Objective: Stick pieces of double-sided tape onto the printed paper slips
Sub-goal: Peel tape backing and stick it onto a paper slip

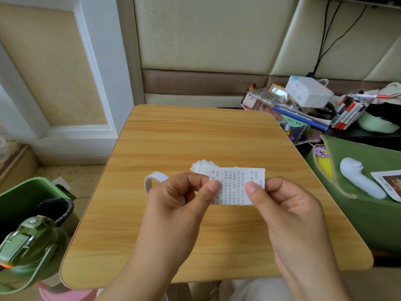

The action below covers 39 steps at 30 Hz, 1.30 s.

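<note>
A: Hands first. Left hand (184, 200) pinches the paper slip (236, 185) at its left edge, thumb on the printed face, fingers curled behind. Right hand (288, 205) pinches the right edge the same way. The slip is held between them, just above the table (195, 140), near the table's middle.

B: How will it handle?

A: My reading: very light, thin, limp. It creases easily and would flutter if held by one corner. Edge pinches at 9 and 3 o'clock keep it flat; best to leave the middle free for the tape. Not slippery, but it tears if pulled taut.

B: Where is the tape?

A: A white tape loop (153, 180) lies on the table at 9 o'clock of the left hand, partly hidden behind it. Expect it to be sticky and curl on itself. A small pile of slips (202, 166) sits at 12 o'clock, just behind the held one.

B: Any writing?

A: The slip carries columns of printed Chinese text, too small to read. At 2 o'clock, off the table, a blue book (301, 116) shows white lettering, upside down, that I cannot make out. A green bottle (32, 242) at 8 o'clock bears no legible label.
</note>
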Each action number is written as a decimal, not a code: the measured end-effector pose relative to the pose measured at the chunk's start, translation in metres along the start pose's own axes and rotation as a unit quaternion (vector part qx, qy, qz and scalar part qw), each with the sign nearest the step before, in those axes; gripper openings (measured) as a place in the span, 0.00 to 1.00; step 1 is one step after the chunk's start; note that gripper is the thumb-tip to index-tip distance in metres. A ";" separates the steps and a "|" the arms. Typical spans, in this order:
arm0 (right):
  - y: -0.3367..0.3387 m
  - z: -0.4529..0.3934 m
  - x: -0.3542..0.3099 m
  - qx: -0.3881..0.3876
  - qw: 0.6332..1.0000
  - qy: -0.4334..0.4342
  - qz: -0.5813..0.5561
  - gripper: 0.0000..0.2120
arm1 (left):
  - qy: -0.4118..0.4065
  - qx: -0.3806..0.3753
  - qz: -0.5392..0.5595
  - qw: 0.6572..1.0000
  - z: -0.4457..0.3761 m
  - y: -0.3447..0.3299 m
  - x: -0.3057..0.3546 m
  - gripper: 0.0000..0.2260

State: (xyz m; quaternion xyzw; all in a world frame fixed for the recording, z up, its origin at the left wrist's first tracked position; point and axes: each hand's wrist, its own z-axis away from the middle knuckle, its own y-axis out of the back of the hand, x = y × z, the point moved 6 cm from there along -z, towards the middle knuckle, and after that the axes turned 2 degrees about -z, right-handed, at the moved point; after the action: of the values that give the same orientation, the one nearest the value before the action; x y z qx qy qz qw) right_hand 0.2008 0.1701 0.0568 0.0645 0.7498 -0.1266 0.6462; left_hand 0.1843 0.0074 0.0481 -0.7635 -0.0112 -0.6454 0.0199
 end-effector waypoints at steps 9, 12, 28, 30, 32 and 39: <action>0.002 0.002 -0.002 -0.015 1.000 0.008 -0.015 0.06 | 0.018 -0.021 0.006 1.000 0.000 0.001 0.005 0.13; 0.002 0.001 -0.001 -0.024 1.000 0.014 -0.013 0.03 | 0.020 -0.032 0.026 0.999 -0.002 -0.002 0.002 0.12; 0.005 0.004 -0.006 0.024 0.999 0.036 -0.026 0.07 | 0.045 0.011 0.077 0.996 0.003 -0.003 0.009 0.06; 0.004 0.004 -0.006 0.029 0.998 0.032 -0.038 0.02 | 0.048 0.016 0.075 0.996 0.003 -0.003 0.009 0.06; 0.005 0.005 -0.006 0.036 0.998 0.028 -0.041 0.03 | 0.049 0.016 0.065 0.997 0.003 -0.003 0.009 0.04; 0.005 0.005 -0.004 0.042 0.998 0.021 -0.039 0.03 | 0.060 0.012 0.070 0.996 0.005 -0.003 0.010 0.04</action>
State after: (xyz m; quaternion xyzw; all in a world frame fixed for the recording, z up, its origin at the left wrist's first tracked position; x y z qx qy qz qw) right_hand 0.2078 0.1736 0.0594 0.0649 0.7592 -0.1816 0.6216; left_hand 0.1905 0.0105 0.0570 -0.7223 0.0364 -0.6866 0.0747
